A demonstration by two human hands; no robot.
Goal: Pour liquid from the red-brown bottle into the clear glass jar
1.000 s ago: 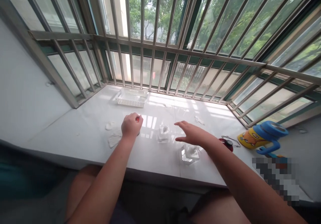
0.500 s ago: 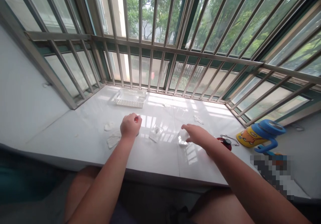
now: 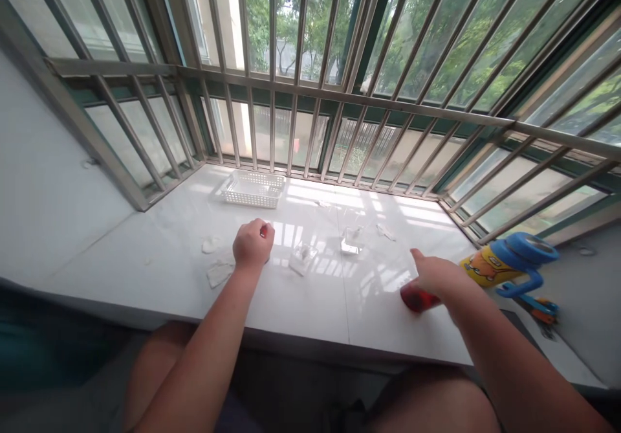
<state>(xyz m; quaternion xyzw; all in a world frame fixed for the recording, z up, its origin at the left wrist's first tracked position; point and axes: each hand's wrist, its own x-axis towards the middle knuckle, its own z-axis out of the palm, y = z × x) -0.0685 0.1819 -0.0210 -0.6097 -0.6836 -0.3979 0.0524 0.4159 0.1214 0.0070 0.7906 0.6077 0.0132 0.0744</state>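
Observation:
My left hand is closed in a fist on the white ledge, around a small red object that shows only at the top of the fist. My right hand is on the right, its fingers around a red container that leans to the left. One finger stands away from it, and the hand covers much of the container. Between the hands lie a clear plastic piece and a clear plastic box. Beside my left fist are a crumpled white tissue and another white sheet.
A white perforated basket stands at the back left. At the right are a blue and yellow bottle and a blue and orange item. White scraps lie towards the back. Metal window bars close off the far side.
My right hand has let go of the clear plastic box, now standing farther back, and moved right onto the red container. The container's wire handle and black knob are now hidden. My left fist stays put.

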